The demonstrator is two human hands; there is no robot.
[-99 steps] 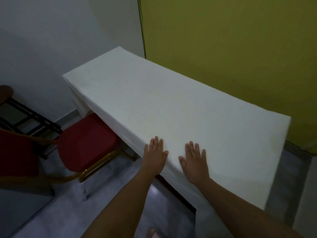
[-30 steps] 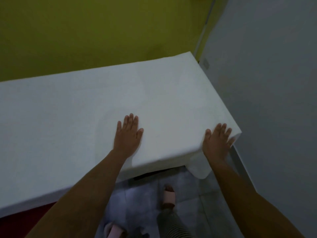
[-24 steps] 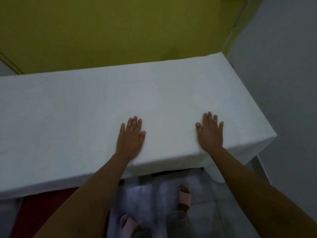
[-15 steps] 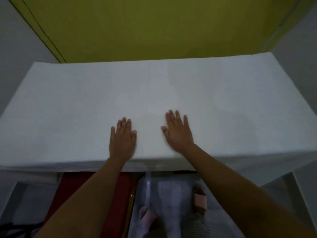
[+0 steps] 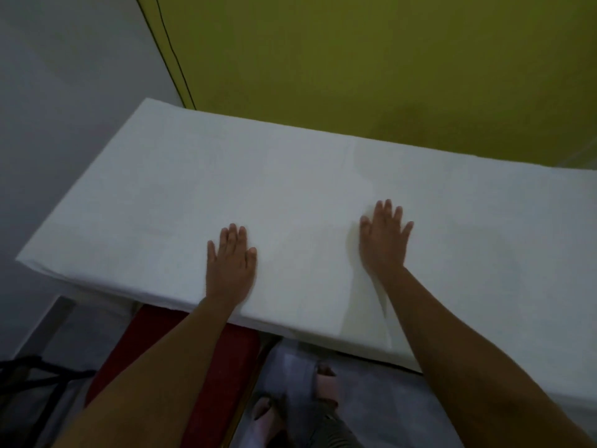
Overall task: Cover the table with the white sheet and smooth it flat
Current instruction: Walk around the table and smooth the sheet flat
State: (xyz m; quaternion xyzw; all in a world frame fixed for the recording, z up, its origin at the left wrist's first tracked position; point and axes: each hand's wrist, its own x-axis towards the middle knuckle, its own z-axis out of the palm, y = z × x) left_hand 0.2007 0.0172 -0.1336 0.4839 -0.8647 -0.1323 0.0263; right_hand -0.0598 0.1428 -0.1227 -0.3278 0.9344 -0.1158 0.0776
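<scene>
Left hand point(image 5: 230, 263) and right hand point(image 5: 384, 240) lie palm-down, fingers point(image 5: 232, 236) straight and released, well apart on the white sheet point(image 5: 258, 182), which covers the surface with faint creases.

The white cloth sheet point(image 5: 258, 189) is seen matt and smooth, faintly creased; the red chair seat point(image 5: 223, 367) appears fabric-covered.

Both palms lie flat on the white sheet point(image 5: 290, 189), which covers the table top. The left hand point(image 5: 230, 265) presses near the front edge, fingers straight; the right hand point(image 5: 384, 239) rests further in. A faint crease runs ahead of the right fingertips. A red chair seat point(image 5: 223, 367) shows below the left wrist.
</scene>
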